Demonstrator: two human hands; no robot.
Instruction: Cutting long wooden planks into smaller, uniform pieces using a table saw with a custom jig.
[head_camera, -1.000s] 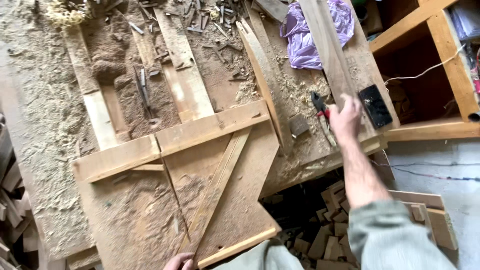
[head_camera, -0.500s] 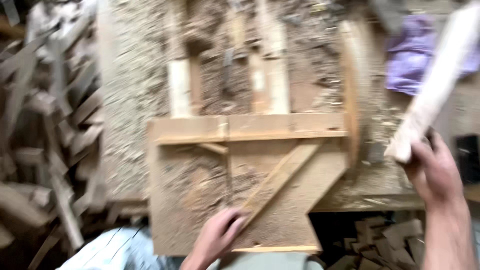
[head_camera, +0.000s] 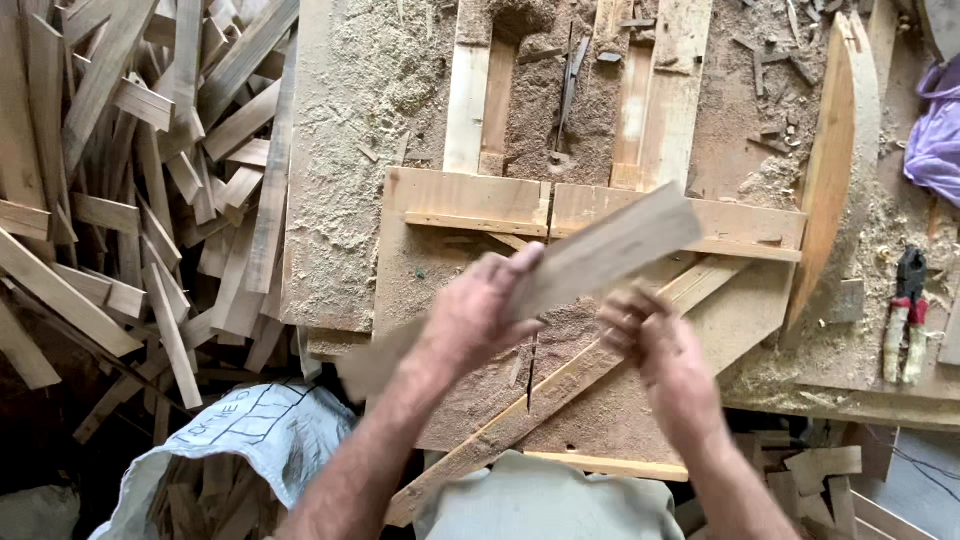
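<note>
Both your hands are up over the bench, and there's a board (head_camera: 560, 270) between them. It's a flat grey-brown strip, blurred, slanting from low left up to high right across the jig (head_camera: 470, 200). Your left hand (head_camera: 478, 310) has it: fingers curled over the top edge near the middle, thumb side underneath, a firm wrap. Your right hand (head_camera: 660, 345) is just beside it, fingers bent and bunched close under the board's lower edge; whether they actually press on the wood, I cannot tell through the blur. The board's high end hangs over the jig's crossbar, the low end dips toward your left forearm.

Under your hands, the jig lies flat on the sawdust-covered bench (head_camera: 340, 200), with a diagonal brace (head_camera: 520, 420) running from bottom left to the right. Two pale rails (head_camera: 468, 90) run away from you at the top, with a dark slot between them. A curved plank (head_camera: 835, 160) stands on edge along the right of the jig. Red-handled pliers (head_camera: 905, 310) lie well off to the right, and a purple cloth (head_camera: 940, 140) sits at the far right edge. To your left, a heap of offcuts (head_camera: 120, 200), and below it a white sack (head_camera: 250, 430) stuffed with more scraps.
</note>
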